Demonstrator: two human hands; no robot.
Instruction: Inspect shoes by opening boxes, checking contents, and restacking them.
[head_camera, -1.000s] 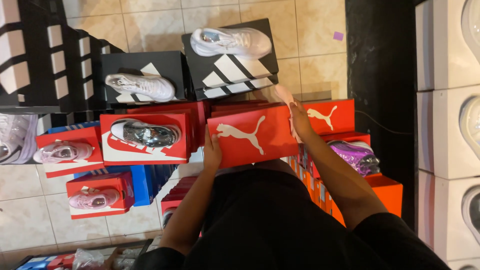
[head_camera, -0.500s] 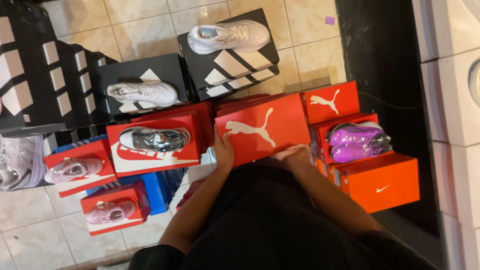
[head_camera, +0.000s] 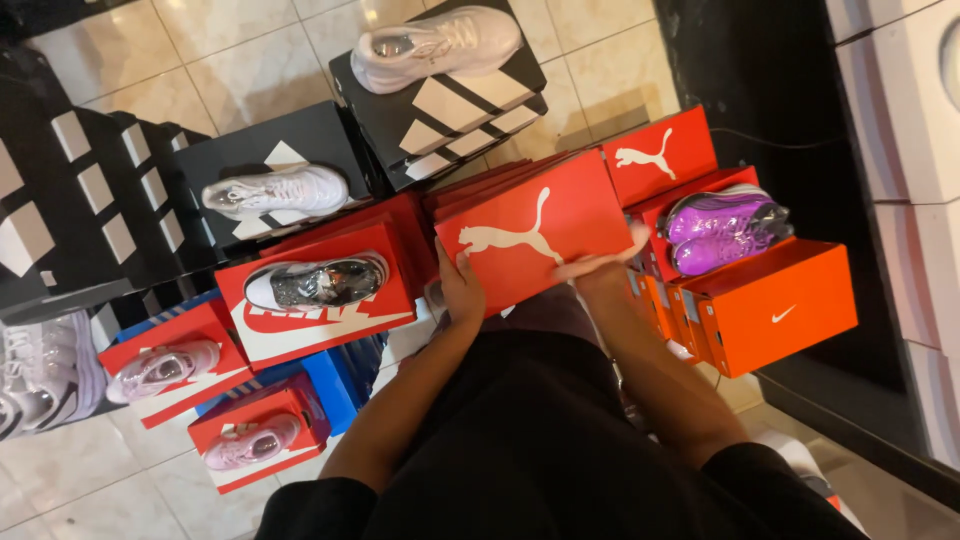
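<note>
Both hands grip one red rectangular cardboard shoebox with a white leaping-cat mark on its lid (head_camera: 540, 232), held in front of the person's body above a stack of similar red boxes. The left hand (head_camera: 458, 285) clamps the box's near left corner, thumb on the lid and fingers seemingly tucked beneath, though the underside is hidden. The right hand (head_camera: 603, 262) lies along the near right edge with its fingers flat across the lid. Gripping it at two points on the near long side looks meant to keep the box level and steady over the pile.

From the head camera, the box's long axis runs from near left to far right, with the lid facing up and the cat mark leaping toward the far right.

To the left, a grey-and-silver trainer (head_camera: 315, 282) rests on a red-and-white shoebox (head_camera: 325, 320). Farther off, a white trainer (head_camera: 277, 190) sits on a black box (head_camera: 250, 150). To the right, a pair of purple trainers (head_camera: 722, 226) sits just beside a plain orange cardboard shoebox (head_camera: 780, 305). Everything stands on a pale tiled floor (head_camera: 200, 50).
</note>
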